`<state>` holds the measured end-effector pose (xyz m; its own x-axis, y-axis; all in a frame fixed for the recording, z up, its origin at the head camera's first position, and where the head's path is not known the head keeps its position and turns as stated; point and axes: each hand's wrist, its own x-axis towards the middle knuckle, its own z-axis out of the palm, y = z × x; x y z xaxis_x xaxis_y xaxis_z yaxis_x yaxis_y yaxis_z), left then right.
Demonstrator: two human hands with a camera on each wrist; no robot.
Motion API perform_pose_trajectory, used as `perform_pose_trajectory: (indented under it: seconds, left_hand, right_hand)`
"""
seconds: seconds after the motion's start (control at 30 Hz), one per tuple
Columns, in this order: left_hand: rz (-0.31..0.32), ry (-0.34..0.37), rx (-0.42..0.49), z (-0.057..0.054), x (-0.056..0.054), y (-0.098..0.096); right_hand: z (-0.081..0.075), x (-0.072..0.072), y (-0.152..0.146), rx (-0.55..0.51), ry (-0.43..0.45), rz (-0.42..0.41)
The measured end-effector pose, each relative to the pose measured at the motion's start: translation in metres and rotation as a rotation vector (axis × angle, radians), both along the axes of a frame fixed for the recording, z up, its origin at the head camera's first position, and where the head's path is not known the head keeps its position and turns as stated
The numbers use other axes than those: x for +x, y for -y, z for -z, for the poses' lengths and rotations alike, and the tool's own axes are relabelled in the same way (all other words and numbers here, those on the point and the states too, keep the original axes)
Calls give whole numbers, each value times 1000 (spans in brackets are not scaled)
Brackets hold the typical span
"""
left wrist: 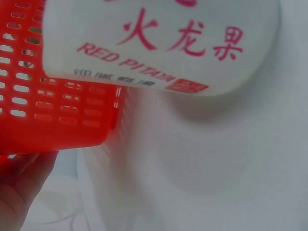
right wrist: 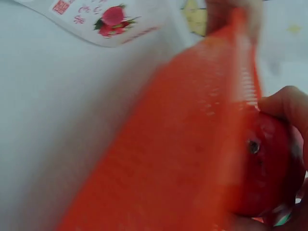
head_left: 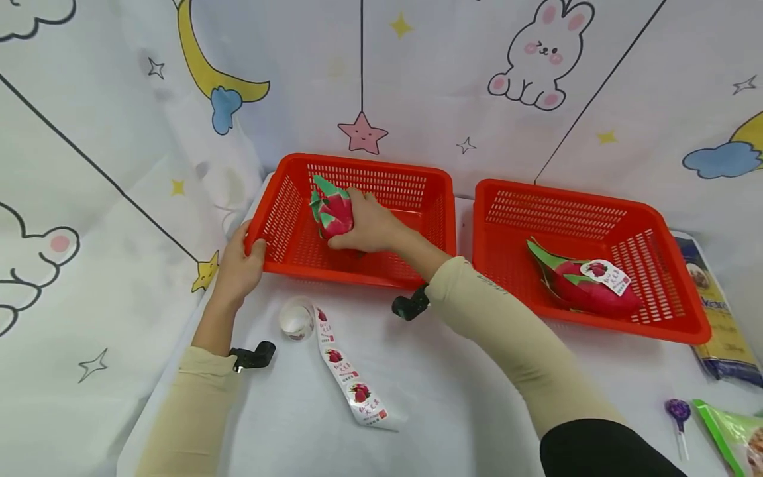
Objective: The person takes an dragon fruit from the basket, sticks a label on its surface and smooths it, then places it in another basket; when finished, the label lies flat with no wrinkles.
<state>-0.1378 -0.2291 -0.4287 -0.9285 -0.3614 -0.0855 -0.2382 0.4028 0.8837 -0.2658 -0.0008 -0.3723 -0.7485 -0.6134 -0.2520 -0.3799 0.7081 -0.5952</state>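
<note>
My left hand [head_left: 237, 270] grips the left end of the left red basket [head_left: 369, 161], its thumb over the rim in the head view. In the left wrist view, fingers [left wrist: 41, 168] show under the basket's edge. Inside that basket my right hand [head_left: 375, 225] holds a dragon fruit [head_left: 334, 215], pink-red with green leaf tips pointing to the back left. The right wrist view shows the thumb [right wrist: 286, 103] on the fruit's red side, close by the blurred basket wall.
A second red basket [head_left: 495, 265] on the right contains a dragon fruit [head_left: 596, 301] with a white sticker. In front lie an unrolled strip of pitaya stickers [head_left: 352, 381] and its roll [head_left: 296, 318]. To the right are a yellow-blue packet [head_left: 724, 324], a purple lollipop [head_left: 678, 409] and a green packet [head_left: 736, 437].
</note>
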Motion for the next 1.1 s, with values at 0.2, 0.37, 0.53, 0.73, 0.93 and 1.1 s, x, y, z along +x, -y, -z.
perform_pose_trajectory:
  seconds: [0.2, 0.37, 0.53, 0.73, 0.93, 1.1]
  left_hand:
    - [11, -12, 0, -2, -1, -1]
    - [10, 9, 12, -1, 0, 0]
    - [-1, 45, 0, 0, 3, 2]
    - [2, 54, 8, 4, 4, 1]
    - [4, 63, -7, 2, 3, 0]
    - [-4, 44, -10, 0, 1, -3]
  right_hand:
    - [-43, 15, -54, -123, -41, -14]
    - [-69, 50, -103, -162, -76, -51]
    - [-74, 93, -149, -215, -69, -124]
    - [-50, 138, -195, -239, 95, -126]
    - [-8, 167, -227, -242, 246, -131]
    - [26, 171, -238, -200, 205, -107]
